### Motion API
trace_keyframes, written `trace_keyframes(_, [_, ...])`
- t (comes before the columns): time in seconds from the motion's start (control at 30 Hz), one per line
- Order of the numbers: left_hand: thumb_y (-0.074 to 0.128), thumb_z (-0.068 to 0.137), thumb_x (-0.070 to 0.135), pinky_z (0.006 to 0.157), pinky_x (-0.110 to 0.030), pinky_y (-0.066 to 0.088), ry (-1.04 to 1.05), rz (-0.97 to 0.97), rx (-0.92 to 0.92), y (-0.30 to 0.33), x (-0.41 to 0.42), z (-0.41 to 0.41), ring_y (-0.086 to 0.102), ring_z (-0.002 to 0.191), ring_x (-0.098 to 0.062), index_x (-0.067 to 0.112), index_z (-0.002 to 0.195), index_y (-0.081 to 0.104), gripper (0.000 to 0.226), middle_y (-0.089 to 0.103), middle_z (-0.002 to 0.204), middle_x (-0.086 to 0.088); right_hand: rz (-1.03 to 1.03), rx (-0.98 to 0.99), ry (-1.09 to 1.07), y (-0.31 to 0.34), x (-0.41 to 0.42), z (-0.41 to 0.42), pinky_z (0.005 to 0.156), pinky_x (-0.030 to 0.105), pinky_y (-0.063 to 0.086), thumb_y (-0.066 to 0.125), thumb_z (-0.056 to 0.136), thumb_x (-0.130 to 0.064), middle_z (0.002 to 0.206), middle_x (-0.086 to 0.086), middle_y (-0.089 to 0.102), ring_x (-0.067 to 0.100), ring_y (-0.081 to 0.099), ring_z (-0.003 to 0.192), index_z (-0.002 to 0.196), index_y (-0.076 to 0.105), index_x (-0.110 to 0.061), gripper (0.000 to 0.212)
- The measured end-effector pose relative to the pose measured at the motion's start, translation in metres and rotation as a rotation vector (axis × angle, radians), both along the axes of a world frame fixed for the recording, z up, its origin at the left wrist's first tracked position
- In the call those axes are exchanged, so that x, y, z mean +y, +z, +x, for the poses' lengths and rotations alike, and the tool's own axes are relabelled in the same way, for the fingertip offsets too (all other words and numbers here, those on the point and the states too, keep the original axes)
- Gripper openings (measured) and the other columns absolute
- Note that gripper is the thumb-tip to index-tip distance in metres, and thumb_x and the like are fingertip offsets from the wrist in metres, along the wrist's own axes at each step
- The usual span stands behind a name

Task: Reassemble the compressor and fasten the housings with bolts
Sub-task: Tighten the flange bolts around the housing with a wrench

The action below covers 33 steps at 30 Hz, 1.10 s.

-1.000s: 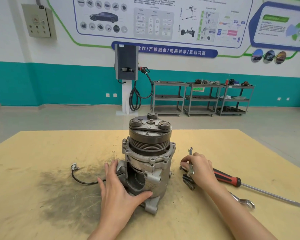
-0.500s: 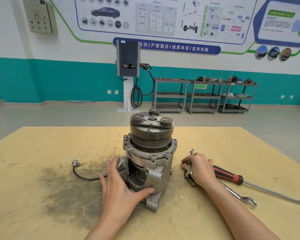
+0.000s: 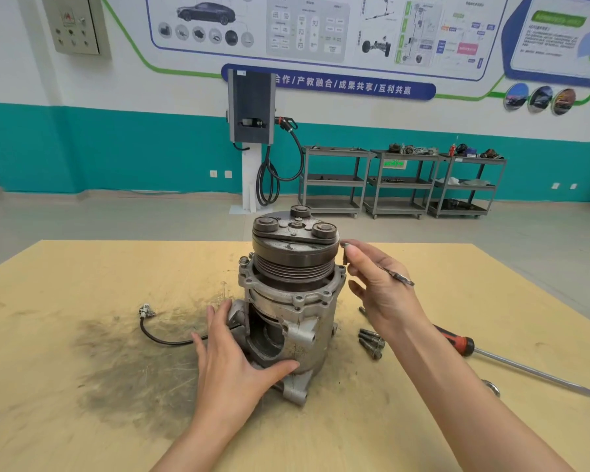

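Note:
The grey metal compressor (image 3: pixel 292 294) stands upright in the middle of the table, its dark pulley and clutch plate on top. My left hand (image 3: pixel 232 362) rests on the lower housing, fingers spread, thumb against its front. My right hand (image 3: pixel 377 284) is raised beside the pulley's right edge and holds a small wrench (image 3: pixel 401 277) across the palm, with a bolt (image 3: pixel 345 253) pinched at its fingertips next to the upper flange. Several loose bolts (image 3: pixel 371 342) lie on the table right of the housing.
A red-handled screwdriver (image 3: pixel 491 356) lies at the right, with another wrench end (image 3: pixel 491 386) showing beside my forearm. A black cable with a connector (image 3: pixel 150 325) trails left over a dark oily stain (image 3: pixel 130 369). The wooden tabletop (image 3: pixel 65 284) ends at the back; carts stand far off.
My right hand has lifted from the bolts on the table up to the pulley's right side, carrying the wrench and a bolt. My left hand has stayed on the housing.

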<state>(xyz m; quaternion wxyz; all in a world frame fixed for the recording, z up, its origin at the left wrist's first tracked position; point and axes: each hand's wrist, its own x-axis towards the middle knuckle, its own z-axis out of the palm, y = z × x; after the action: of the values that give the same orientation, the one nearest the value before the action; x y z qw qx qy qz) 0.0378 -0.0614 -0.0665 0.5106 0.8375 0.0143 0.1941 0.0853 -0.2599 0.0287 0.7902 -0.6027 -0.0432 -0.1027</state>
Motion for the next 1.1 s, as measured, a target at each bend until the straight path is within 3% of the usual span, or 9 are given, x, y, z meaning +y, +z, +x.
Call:
trace_keyframes(0.27, [0.066, 0.034, 0.080, 0.123, -0.051, -0.004, -0.015, 0.005, 0.010, -0.002, 0.001, 0.002, -0.020, 0.133, -0.002, 0.033, 0.152, 0.004, 0.142, 0.001, 0.165, 0.004, -0.042, 0.018, -0.051, -0.003, -0.003, 0.000, 0.079, 0.033, 0.038, 0.075, 0.078, -0.025, 0.081, -0.014, 0.071, 0.005, 0.054, 0.079, 0.086, 0.077, -0.024, 0.008])
trace_keyframes(0.43, [0.065, 0.033, 0.082, 0.123, -0.050, -0.005, -0.016, 0.006, 0.014, -0.002, 0.001, 0.003, -0.020, 0.133, -0.002, 0.033, 0.152, 0.004, 0.143, 0.001, 0.165, 0.003, 0.017, -0.004, 0.036, -0.004, 0.000, -0.001, 0.076, 0.031, 0.036, 0.072, 0.079, -0.022, 0.075, -0.013, 0.069, -0.001, 0.056, 0.064, 0.087, 0.077, -0.023, 0.009])
trace_keyframes(0.63, [0.065, 0.034, 0.081, 0.123, -0.051, -0.003, -0.019, 0.012, 0.015, -0.002, 0.001, 0.001, -0.019, 0.133, -0.002, 0.031, 0.153, 0.004, 0.143, 0.003, 0.164, 0.005, 0.018, 0.021, 0.058, -0.005, 0.003, -0.002, 0.079, 0.033, 0.036, 0.074, 0.070, -0.028, 0.077, -0.012, 0.070, -0.001, 0.056, 0.065, 0.085, 0.078, -0.026, 0.015])
trace_keyframes(0.8, [0.065, 0.034, 0.082, 0.123, -0.051, -0.003, -0.025, 0.014, 0.012, -0.002, 0.002, 0.002, -0.020, 0.133, -0.001, 0.032, 0.153, 0.003, 0.143, 0.002, 0.164, 0.005, -0.136, 0.028, 0.014, 0.001, -0.007, -0.002, 0.081, 0.036, 0.038, 0.073, 0.084, -0.020, 0.075, -0.015, 0.067, 0.007, 0.052, 0.078, 0.093, 0.075, -0.021, 0.010])
trace_keyframes(0.9, [0.066, 0.036, 0.081, 0.123, -0.050, -0.004, -0.025, 0.026, 0.002, -0.002, 0.002, 0.001, -0.019, 0.133, -0.001, 0.030, 0.154, 0.004, 0.143, 0.005, 0.163, 0.006, -0.252, -0.009, -0.008, 0.006, -0.012, -0.002, 0.076, 0.028, 0.042, 0.071, 0.086, -0.019, 0.076, -0.016, 0.071, 0.000, 0.059, 0.075, 0.092, 0.073, -0.022, 0.007])
trace_keyframes(1.03, [0.066, 0.036, 0.081, 0.123, -0.052, -0.003, -0.030, 0.026, 0.001, -0.002, 0.002, 0.001, -0.018, 0.133, -0.001, 0.030, 0.154, 0.004, 0.142, 0.005, 0.164, 0.005, -0.372, -0.121, -0.035, 0.004, -0.010, 0.000, 0.059, 0.007, 0.044, 0.070, 0.088, -0.011, 0.093, -0.003, 0.071, -0.011, 0.061, 0.070, 0.092, 0.071, -0.014, 0.005])
trace_keyframes(1.1, [0.066, 0.036, 0.081, 0.123, -0.052, -0.003, -0.030, 0.027, -0.004, -0.002, 0.002, 0.001, -0.017, 0.134, -0.002, 0.030, 0.154, 0.005, 0.142, 0.006, 0.164, 0.004, -0.400, -0.137, -0.044, 0.003, -0.010, 0.001, 0.057, 0.004, 0.043, 0.069, 0.088, -0.010, 0.096, -0.002, 0.070, -0.012, 0.061, 0.070, 0.093, 0.070, -0.011, 0.005])
